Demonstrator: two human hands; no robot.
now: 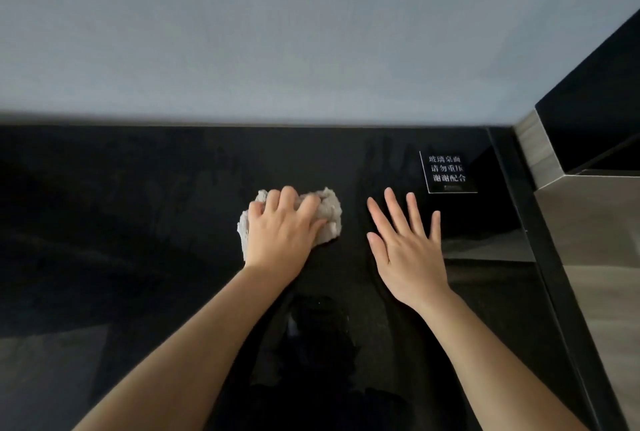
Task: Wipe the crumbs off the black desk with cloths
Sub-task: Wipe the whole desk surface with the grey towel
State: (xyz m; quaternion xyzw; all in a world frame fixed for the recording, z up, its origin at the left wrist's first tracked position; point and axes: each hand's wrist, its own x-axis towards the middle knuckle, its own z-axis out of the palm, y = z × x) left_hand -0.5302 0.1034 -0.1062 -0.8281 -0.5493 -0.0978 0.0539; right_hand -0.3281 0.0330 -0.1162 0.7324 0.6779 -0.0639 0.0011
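grey cloth (pixel 329 212) bunched in my left hand (pixel 280 233), right hand (pixel 408 250) spread on the worktop (pixel 138 223); i see no crumbs left.

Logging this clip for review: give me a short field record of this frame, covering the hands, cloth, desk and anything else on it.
desk: glossy black, smudged; no crumbs discernible
cloth: light grey, bunched, lying on the desk
left hand: on top of the cloth, fingers curled over it
right hand: empty, fingers straight and spread, just right of the cloth; contact with the desk unclear
sign: small black card with white Chinese text, at the desk's far right
wall: plain grey, behind the desk
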